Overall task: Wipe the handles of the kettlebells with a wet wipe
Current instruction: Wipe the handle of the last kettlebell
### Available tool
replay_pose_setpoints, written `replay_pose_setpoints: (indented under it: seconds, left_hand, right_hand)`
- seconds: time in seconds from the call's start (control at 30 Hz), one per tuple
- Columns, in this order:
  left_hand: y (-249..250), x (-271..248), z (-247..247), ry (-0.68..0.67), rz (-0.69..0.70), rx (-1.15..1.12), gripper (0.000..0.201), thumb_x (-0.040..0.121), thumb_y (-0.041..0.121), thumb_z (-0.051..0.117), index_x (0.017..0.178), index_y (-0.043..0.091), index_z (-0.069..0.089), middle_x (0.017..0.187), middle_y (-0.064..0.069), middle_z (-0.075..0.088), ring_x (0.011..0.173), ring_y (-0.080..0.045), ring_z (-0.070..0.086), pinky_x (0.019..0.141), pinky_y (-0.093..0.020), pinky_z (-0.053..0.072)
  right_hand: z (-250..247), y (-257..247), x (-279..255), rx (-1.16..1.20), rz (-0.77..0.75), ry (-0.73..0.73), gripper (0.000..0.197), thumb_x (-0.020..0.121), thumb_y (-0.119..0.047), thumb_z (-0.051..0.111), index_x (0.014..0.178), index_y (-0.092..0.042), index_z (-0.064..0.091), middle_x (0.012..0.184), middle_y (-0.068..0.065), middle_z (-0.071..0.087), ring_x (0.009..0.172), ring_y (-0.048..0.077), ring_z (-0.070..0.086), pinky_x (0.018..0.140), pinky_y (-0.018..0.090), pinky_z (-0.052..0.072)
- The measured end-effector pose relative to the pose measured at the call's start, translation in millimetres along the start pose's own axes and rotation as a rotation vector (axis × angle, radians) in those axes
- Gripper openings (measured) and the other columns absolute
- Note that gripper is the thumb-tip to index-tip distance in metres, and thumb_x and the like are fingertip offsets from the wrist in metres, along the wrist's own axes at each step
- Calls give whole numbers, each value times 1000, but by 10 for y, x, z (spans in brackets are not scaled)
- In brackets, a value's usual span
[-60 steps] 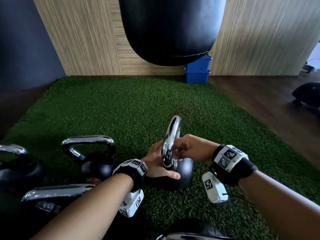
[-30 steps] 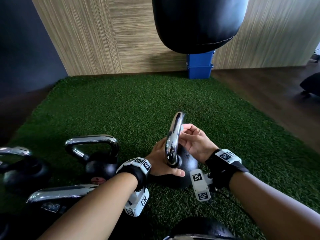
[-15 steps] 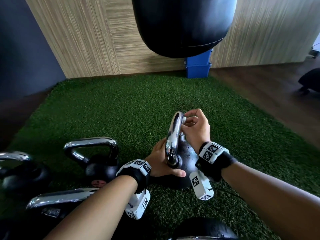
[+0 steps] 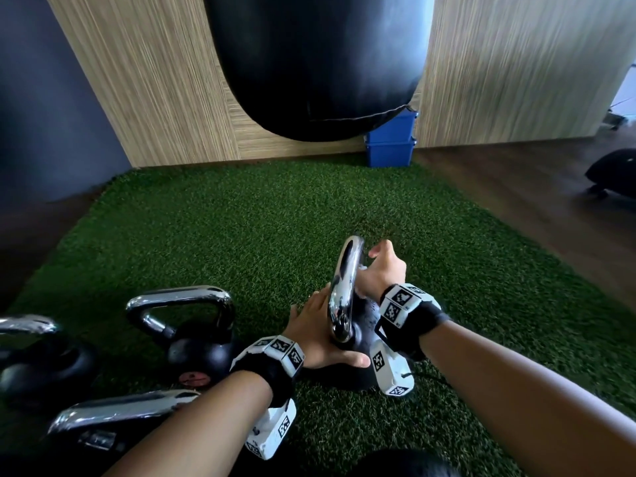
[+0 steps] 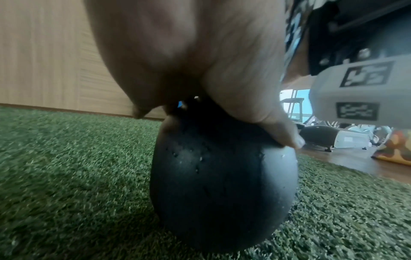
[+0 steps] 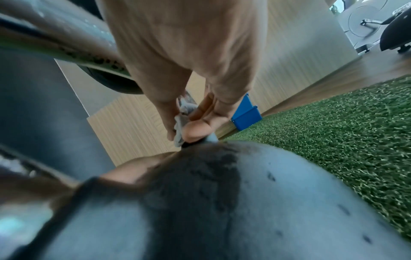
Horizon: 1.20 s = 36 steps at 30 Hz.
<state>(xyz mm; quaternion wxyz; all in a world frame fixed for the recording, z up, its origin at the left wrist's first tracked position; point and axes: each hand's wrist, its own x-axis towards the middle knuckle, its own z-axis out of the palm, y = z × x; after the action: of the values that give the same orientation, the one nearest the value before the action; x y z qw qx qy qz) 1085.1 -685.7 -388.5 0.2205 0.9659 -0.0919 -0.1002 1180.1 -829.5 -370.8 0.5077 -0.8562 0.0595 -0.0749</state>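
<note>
Comparing the head view with the shots from a couple of seconds back, the right hand (image 4: 378, 270) has climbed from low on the near side of the chrome handle (image 4: 344, 287) up to its far upper stretch, just under the top bend. A speck of white peeking out between that hand and the metal looks like the wet wipe. The left hand (image 4: 320, 335) hasn't budged: fingers laid flat over the black kettlebell (image 4: 361, 376), thumb stretched across the front, steadying it on the green turf (image 4: 241, 235). Three more kettlebells (image 4: 199, 339) wait on the left, and I can't tell whether they've been wiped.

Left wrist view: it's mostly palm and the black ball (image 5: 222, 184) right under it, the thumb pressed flat on the top. So that hand is just pressing down, not wrapped around anything.

Right wrist view: the fingers (image 6: 195, 130) are pinching a scrunched grey wet wipe (image 6: 181, 123) down where the handle meets the ball, and the shiny bar (image 6: 66, 44) runs past at upper left. So that hand has a firm hold on the wipe.

My read: this handle is getting its last stretch done, and the next bell is probably up soon.
</note>
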Motion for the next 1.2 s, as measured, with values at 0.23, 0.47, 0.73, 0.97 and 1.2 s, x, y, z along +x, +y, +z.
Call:
replay_pose_setpoints:
  seconds: [0.23,0.47,0.73,0.97,1.2]
  left_hand:
    - [175,-229,-437,106,52,-180,107,53,80,80,142,36,41,123,14,70,107,-6,68,95,-27,55]
    - [551,-257,-527,381,58,-162,42,66,20,80,102,22,59,83,8,72,71,-5,69,66,-26,60]
    - [431,-180,-804,246,125,-110,83,58,14,89,135,27,61,111,4,76,97,-12,71,80,-14,53]
    - [264,161,-1225,7,137,225,114,56,21,99,153,35,41,113,2,50,120,-23,54,93,-27,41]
    - [151,218,-1225,93,164,252,98,45,24,102,132,37,59,120,2,62,111,-24,63,79,-24,39]
  right_hand:
    - [-187,-96,43,-162,-189,-219,61,80,-23,74,134,-22,48,103,12,68,88,29,67,74,28,50]
    - [-592,-479,237,-592,-735,-468,46,85,-13,63,130,-24,61,97,5,73,85,24,68,82,32,54]
    - [-709,-486,212,-658,-662,-411,16,82,-20,68,97,-24,64,85,0,71,79,20,69,73,30,57]
    - [-915,-333,45,-710,-411,-297,25,78,-17,63,101,-24,70,86,1,69,77,19,62,66,22,48]
    - [-868,-554,-317,-731,-151,-207,27,77,-13,60,99,-21,73,74,2,66,70,22,66,55,22,48]
